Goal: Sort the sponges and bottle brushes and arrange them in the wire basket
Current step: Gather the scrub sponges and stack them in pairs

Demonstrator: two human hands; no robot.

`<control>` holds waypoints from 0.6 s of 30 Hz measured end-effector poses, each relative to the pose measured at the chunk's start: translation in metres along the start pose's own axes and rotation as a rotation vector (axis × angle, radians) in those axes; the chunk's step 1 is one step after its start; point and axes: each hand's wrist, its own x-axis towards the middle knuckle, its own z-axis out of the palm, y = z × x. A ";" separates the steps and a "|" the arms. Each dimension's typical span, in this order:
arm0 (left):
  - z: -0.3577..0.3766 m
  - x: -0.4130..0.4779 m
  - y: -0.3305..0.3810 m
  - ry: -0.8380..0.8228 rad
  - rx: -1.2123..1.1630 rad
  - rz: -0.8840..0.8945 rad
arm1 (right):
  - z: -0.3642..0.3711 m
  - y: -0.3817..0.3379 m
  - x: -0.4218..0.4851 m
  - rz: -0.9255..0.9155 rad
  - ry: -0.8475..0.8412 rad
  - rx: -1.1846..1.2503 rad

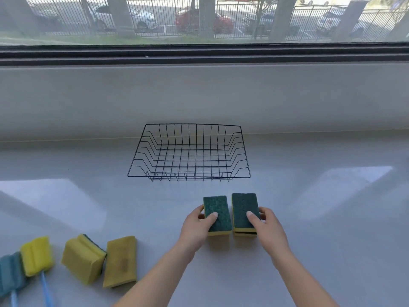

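Note:
A black wire basket stands on the grey counter, with nothing inside it. Just in front of it, my left hand grips a green-topped yellow sponge. Beside it, my right hand grips a second green-topped sponge. The two sponges lie side by side, green face up. At the lower left lie two more yellow sponges. Further left are a bottle brush with a yellow sponge head and one with a blue head, both on light blue handles.
The grey counter runs back to a low wall under a wide window. The basket sits close to that wall.

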 end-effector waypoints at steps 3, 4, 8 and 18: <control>0.003 0.001 0.000 0.004 -0.012 0.002 | 0.001 -0.001 0.002 -0.010 -0.011 0.010; 0.003 0.001 -0.001 0.010 -0.016 0.001 | 0.000 -0.001 0.002 -0.013 -0.013 0.013; -0.002 -0.002 -0.006 0.085 0.025 -0.043 | -0.003 -0.001 0.001 -0.039 0.023 0.009; -0.067 -0.029 -0.002 0.337 0.545 0.253 | 0.007 -0.041 -0.023 -0.521 0.234 -0.283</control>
